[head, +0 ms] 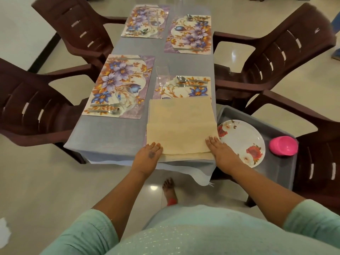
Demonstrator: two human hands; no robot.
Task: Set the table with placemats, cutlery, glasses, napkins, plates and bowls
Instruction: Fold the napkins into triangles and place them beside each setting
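Both hands flat, grasping nothing: left hand [149, 152], right hand [219, 147] press napkin [181, 126], half-hiding one of four placemats [184, 87].

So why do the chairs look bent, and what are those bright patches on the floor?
Head view: the wide-angle lens bows the chairs outward near the edges; the bright patches are lamp glare on the glossy floor; the clear glasses nearly vanish against the table; the far end looks soft, while the hands pressing the beige napkin stay fairly sharp.
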